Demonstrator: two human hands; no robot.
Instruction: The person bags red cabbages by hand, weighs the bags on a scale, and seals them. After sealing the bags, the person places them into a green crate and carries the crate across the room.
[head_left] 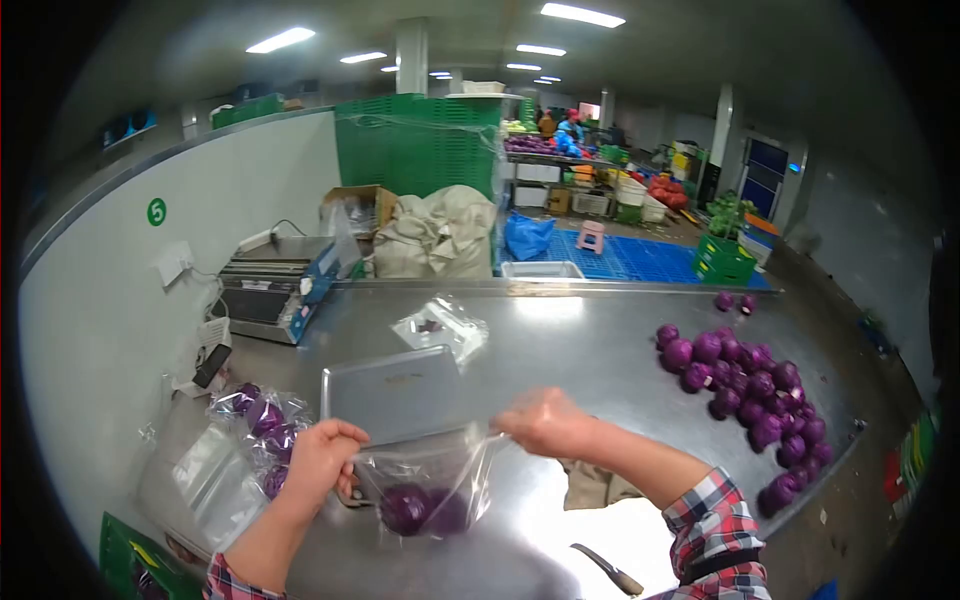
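A clear plastic bag [475,487] hangs between my hands with its mouth stretched wide. Inside its bottom are two purple cabbages [405,509], the right one blurred through the plastic. My left hand [322,460] is closed on the bag's left rim. Pinching the right corner of the rim is my right hand [547,421], a little smeared by motion. Just beyond the bag lies a rectangular metal tray [390,396]. Cabbages in clear bags [266,418] rest to the left of my left hand, beside a stack of flat plastic bags [220,485].
Loose purple cabbages [745,385] are heaped along the steel table's right side. A knife [610,570] lies near the front edge. Crumpled plastic [443,328] sits behind the tray. A sealing machine [275,290] stands at back left; a green crate [145,560] is below left.
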